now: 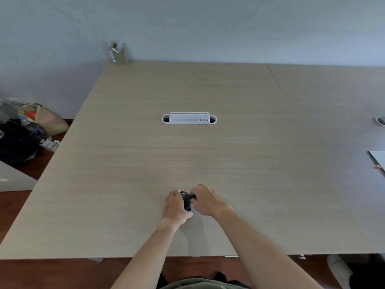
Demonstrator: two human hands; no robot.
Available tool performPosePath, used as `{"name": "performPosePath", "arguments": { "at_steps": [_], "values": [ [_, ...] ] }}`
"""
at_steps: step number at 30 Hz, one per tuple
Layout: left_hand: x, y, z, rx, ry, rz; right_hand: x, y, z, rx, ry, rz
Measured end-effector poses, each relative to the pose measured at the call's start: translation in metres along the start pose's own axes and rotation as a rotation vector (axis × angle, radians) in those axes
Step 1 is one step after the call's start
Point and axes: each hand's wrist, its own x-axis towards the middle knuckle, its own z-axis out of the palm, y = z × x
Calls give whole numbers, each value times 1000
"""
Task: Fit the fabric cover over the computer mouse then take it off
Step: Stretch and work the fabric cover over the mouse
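Note:
A black computer mouse (186,200) lies on the light wooden table (187,153) near its front edge, mostly hidden between my hands. My left hand (176,207) wraps the mouse's left side. My right hand (206,202) pinches dark material at the mouse's far right end. A pale, thin piece of fabric cover (194,213) shows at the near end of the mouse, under my palms. How much of the mouse it covers is hidden.
A white cable grommet tray (189,118) sits in the table's middle. A green pen holder (119,53) stands at the far left corner. Bags and a bottle (31,124) lie on the floor to the left. A sheet (378,160) lies at the right edge.

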Motion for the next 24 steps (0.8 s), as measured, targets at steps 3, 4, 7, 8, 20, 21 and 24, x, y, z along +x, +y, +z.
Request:
{"name": "performPosePath", "arguments": {
  "at_steps": [3, 4, 7, 8, 20, 21, 24],
  "values": [
    [0, 0, -3, 2, -13, -1, -1, 9, -5, -114, 27, 60],
    [0, -1, -3, -3, -21, -5, -1, 13, -7, -140, 45, 82],
    [-2, -2, -2, -26, -34, -24, 0, 17, -13, -98, 87, 99],
    [-2, -3, -2, -39, -38, -30, 1, 15, -14, -49, 84, 85],
    [4, -9, -15, -57, -50, -66, -1, 21, -9, -20, 69, 142],
    [4, -10, -15, -64, -44, -72, 0, 18, -9, 45, 76, 122],
    [5, -9, -15, -59, -48, -65, 2, 4, -3, 123, 31, 57]
  ]
}}
